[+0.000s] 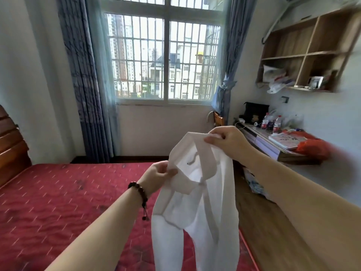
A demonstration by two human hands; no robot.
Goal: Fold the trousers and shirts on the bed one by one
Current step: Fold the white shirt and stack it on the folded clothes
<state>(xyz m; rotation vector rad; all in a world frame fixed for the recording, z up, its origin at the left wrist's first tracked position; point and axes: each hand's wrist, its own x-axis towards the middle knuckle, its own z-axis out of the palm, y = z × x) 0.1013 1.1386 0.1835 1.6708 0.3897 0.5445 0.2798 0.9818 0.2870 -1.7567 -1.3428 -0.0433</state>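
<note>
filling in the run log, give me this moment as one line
step: lifting shirt | left hand: pinches collar | right hand: pinches collar | white shirt: hanging above red bed, unfolded

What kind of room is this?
Most likely a bedroom in a flat. There is a bed with a red quilted cover, a curtained window looking onto tall buildings, and a cluttered desk under a wall shelf.

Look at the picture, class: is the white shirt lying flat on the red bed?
No, both the left hand and right hand hold the white shirt up in the air above the bed.
</note>
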